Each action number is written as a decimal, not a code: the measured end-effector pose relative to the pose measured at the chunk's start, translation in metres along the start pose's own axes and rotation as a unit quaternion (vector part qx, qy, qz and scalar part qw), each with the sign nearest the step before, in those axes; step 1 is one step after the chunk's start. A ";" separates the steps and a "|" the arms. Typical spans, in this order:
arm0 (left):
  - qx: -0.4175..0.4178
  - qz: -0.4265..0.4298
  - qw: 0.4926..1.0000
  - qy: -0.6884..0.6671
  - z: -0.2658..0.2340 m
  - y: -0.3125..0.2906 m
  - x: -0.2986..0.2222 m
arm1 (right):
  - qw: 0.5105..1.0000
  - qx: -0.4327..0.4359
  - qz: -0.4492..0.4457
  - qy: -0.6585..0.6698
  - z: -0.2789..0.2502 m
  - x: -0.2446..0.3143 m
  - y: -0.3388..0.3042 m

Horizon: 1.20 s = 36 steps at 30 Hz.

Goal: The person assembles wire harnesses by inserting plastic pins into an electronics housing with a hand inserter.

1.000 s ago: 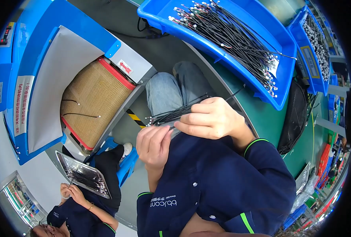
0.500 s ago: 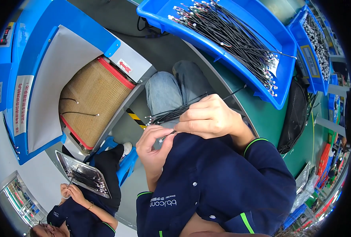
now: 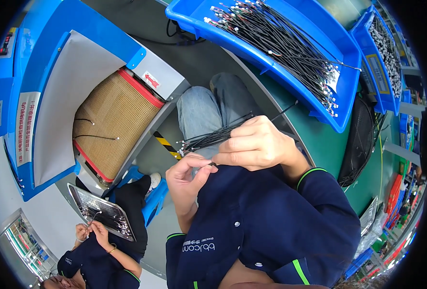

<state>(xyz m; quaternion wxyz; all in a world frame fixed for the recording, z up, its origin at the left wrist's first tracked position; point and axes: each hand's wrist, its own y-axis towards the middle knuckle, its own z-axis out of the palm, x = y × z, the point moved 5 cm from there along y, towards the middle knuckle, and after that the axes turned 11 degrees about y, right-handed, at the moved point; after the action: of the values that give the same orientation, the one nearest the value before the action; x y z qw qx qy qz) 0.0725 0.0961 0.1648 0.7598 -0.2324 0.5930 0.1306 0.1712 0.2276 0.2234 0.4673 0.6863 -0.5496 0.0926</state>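
My left hand [image 3: 187, 179] is closed in a pinch, with a small black piece [image 3: 214, 165] at its thumb and fingertips. Close beside it, my right hand [image 3: 257, 145] is closed around a thin black cable [image 3: 285, 110], whose free end sticks out to the upper right. The fingertips of both hands nearly meet, and my right fingers hide the cable's middle. Whether the small piece is part of that cable, I cannot tell. Behind my hands, a bundle of black cables [image 3: 208, 139] with small white connectors lies across my lap.
A blue bin [image 3: 338, 120] of black cables stands on the green table [image 3: 314, 132], with another blue bin [image 3: 379, 91] beyond it. At left, a blue machine has a mesh conveyor belt [image 3: 112, 125] carrying two cables. A co-worker [image 3: 102, 245] sits lower left with a metal tray [image 3: 127, 233].
My left fingertips have shifted slightly; the white connector below them is out of sight, and a small black piece shows there now. The co-worker's hands have moved a little.
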 end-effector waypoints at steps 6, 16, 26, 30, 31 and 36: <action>-0.068 0.074 0.961 0.256 0.002 -0.002 -0.015 | 0.999 0.016 -0.010 -0.037 -0.003 -0.001 0.001; 0.096 -0.061 0.991 -0.077 0.003 0.002 0.011 | 1.000 -0.020 -0.004 0.012 -0.011 -0.010 0.003; -0.051 0.037 0.992 -0.106 0.005 0.014 0.010 | 0.989 -0.125 0.073 -0.037 -0.007 0.013 0.002; -0.067 0.052 0.993 -0.088 0.012 0.011 0.011 | 0.980 -0.155 0.121 0.016 -0.004 0.004 -0.007; -0.070 0.053 0.993 -0.079 0.014 0.011 0.012 | 0.980 -0.155 0.122 0.016 -0.004 0.004 -0.008; -0.090 0.071 0.993 -0.026 0.020 0.013 0.010 | 0.973 -0.178 0.146 0.009 -0.005 0.001 -0.015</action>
<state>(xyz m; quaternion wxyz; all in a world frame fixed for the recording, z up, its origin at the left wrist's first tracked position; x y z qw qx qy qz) 0.0853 0.1167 0.1559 0.7397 -0.2536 0.5737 0.2435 0.1862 0.2299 0.2191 0.5681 0.5038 -0.6473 0.0668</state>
